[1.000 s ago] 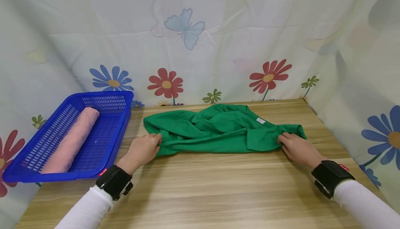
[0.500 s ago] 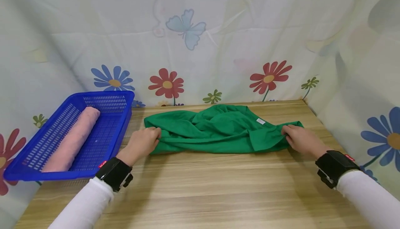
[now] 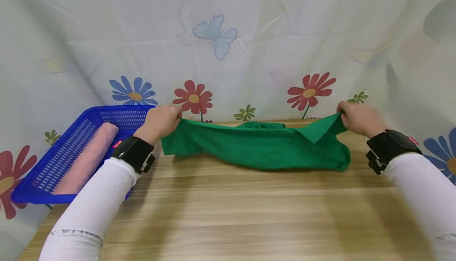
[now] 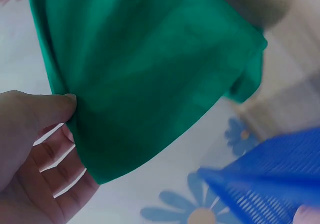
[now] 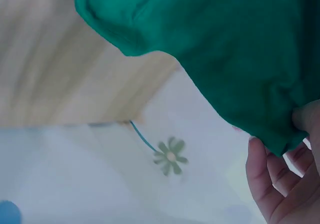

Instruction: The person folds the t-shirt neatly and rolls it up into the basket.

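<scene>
A green shirt (image 3: pixel 256 146) stretches between both hands, its near edge raised and its lower part hanging down to the wooden table. My left hand (image 3: pixel 162 122) pinches its left end; in the left wrist view the thumb (image 4: pixel 57 108) presses on the green cloth (image 4: pixel 145 78) with the fingers behind it. At the other end my right hand (image 3: pixel 360 118) pinches a corner of the shirt, where a flap folds over. In the right wrist view that corner of cloth (image 5: pixel 280 129) sits between thumb and fingers. The collar label is hidden behind the lifted cloth.
A blue plastic basket (image 3: pixel 33 193) stands at the left of the table (image 3: pixel 249 221), close by the left forearm. Inside it lies a rolled pink cloth (image 3: pixel 87 158). A flower-print curtain (image 3: pixel 267 55) hangs behind the table and along both sides.
Both hands have risen and moved away from me, lifting the shirt's near edge off the table. The right hand has also shifted to the right. The basket has stayed in place.
</scene>
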Action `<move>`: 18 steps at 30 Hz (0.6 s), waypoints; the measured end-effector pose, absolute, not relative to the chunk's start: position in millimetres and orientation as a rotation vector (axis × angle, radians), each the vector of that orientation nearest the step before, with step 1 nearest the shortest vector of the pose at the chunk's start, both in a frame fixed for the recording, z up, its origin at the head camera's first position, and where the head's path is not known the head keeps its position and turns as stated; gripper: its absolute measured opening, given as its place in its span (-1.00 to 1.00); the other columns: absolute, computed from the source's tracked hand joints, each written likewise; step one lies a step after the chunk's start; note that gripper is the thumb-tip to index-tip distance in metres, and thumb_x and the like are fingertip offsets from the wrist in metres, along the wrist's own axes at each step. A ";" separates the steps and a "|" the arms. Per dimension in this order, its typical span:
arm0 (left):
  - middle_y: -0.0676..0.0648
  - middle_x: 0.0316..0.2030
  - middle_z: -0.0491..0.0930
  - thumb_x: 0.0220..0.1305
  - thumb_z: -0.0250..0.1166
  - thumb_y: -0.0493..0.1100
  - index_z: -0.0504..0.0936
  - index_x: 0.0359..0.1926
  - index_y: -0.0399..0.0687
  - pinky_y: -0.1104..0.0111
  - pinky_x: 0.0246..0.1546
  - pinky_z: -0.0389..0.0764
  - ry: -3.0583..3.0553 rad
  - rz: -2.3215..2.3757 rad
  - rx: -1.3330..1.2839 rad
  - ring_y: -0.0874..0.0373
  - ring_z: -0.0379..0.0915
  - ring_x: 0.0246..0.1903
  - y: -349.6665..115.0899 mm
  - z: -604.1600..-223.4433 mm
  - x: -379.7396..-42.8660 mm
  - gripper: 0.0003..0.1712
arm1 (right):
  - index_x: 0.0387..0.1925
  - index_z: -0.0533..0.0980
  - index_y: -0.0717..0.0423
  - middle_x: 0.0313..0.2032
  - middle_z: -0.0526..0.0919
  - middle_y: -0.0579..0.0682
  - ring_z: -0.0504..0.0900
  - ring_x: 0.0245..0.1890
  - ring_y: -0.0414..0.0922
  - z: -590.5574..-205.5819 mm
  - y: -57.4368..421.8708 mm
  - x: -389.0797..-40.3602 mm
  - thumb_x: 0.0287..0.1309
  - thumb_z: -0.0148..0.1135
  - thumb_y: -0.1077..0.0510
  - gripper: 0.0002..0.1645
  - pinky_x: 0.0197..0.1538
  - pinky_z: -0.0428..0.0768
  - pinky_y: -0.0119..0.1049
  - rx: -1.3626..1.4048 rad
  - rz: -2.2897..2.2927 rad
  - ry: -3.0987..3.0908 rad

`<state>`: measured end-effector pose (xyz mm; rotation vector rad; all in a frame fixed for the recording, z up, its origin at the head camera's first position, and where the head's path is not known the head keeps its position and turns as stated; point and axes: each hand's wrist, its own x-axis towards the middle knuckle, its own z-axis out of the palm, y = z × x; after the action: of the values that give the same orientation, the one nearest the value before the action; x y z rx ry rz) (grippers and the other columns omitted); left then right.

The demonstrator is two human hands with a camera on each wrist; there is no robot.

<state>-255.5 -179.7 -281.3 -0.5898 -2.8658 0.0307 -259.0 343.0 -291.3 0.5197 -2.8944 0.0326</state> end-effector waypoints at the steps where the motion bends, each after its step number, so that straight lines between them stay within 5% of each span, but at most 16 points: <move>1: -0.07 -0.50 0.49 0.13 0.15 -0.22 0.47 -0.42 -0.10 0.17 -0.51 0.47 -2.860 0.025 -0.578 0.04 0.43 -0.49 -179.8 -274.6 -258.6 -0.95 | -0.28 0.41 0.33 -0.41 0.52 0.22 0.47 -0.46 0.05 -285.3 343.2 -261.4 0.07 -0.09 0.31 -0.81 -0.35 0.44 -0.02 0.505 0.042 -2.888; 9: -0.17 -0.39 0.52 0.15 0.07 -0.26 0.48 -0.37 -0.15 0.07 -0.47 0.43 -2.800 0.015 -0.473 -0.06 0.44 -0.40 -186.4 -223.3 -278.3 -0.93 | -0.16 0.37 0.36 -0.23 0.46 0.36 0.45 -0.36 0.19 -229.7 337.1 -282.1 0.09 -0.20 0.27 -0.68 -0.31 0.37 0.04 0.375 0.083 -2.882; 18: -0.27 -0.25 0.50 0.18 -0.02 -0.26 0.48 -0.24 -0.21 0.02 -0.44 0.42 -2.769 -0.002 -0.292 -0.18 0.42 -0.33 -189.7 -162.7 -294.5 -0.82 | -0.04 0.32 0.34 -0.14 0.39 0.41 0.40 -0.35 0.23 -160.1 325.9 -295.9 0.10 -0.27 0.22 -0.58 -0.51 0.35 -0.03 0.247 0.083 -2.863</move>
<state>-294.5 -189.7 -162.7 -0.2919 -2.7686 -0.0023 -295.9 325.9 -160.1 0.2466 -2.8626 0.0834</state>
